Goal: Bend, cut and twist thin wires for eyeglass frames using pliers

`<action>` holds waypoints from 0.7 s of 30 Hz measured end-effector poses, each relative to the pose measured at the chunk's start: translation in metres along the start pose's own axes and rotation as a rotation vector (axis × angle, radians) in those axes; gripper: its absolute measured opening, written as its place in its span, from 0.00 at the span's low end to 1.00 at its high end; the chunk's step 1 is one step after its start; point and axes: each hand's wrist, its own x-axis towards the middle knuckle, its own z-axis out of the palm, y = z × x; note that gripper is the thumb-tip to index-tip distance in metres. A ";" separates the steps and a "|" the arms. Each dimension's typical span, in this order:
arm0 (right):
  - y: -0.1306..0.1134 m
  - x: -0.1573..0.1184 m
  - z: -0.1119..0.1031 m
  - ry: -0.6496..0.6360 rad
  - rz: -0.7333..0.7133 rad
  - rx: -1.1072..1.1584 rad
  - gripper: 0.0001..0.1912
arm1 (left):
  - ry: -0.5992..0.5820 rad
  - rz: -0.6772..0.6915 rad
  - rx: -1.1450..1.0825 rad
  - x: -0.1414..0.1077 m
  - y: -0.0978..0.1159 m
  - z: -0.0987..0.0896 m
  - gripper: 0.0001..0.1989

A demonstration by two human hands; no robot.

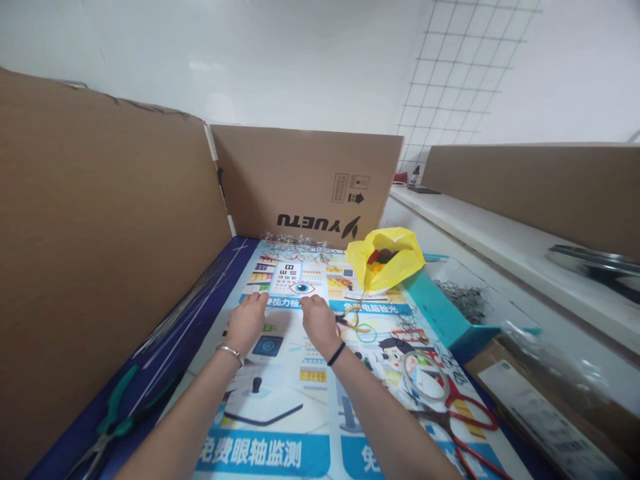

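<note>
My left hand (pixel 247 323), with a silver bangle at its wrist, hovers over the middle of the printed poster (pixel 295 340). Its fingers are pinched together. To its right, my right hand (pixel 320 324) wears a black band and is closed in the same way. A small gap lies between the hands. Whatever they hold, if anything, is too thin to make out. Just right of my right hand lie yellow-handled pliers (pixel 356 323). Beyond the hands, a tangle of fine silvery wire (pixel 295 240) lies at the poster's far edge.
Cardboard panels (pixel 310 173) stand at the back and left. On the right are a yellow bag (pixel 400 247) with colourful contents, a teal box (pixel 440 307) of wire pieces, red-handled scissors (pixel 470 410), a round roll (pixel 425 377) and a brown package (pixel 540 407). Green-handled pliers (pixel 117 420) lie front left.
</note>
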 end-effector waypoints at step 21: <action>0.000 0.006 0.024 0.059 0.394 0.987 0.05 | 0.062 -0.376 -0.930 0.009 0.006 0.027 0.06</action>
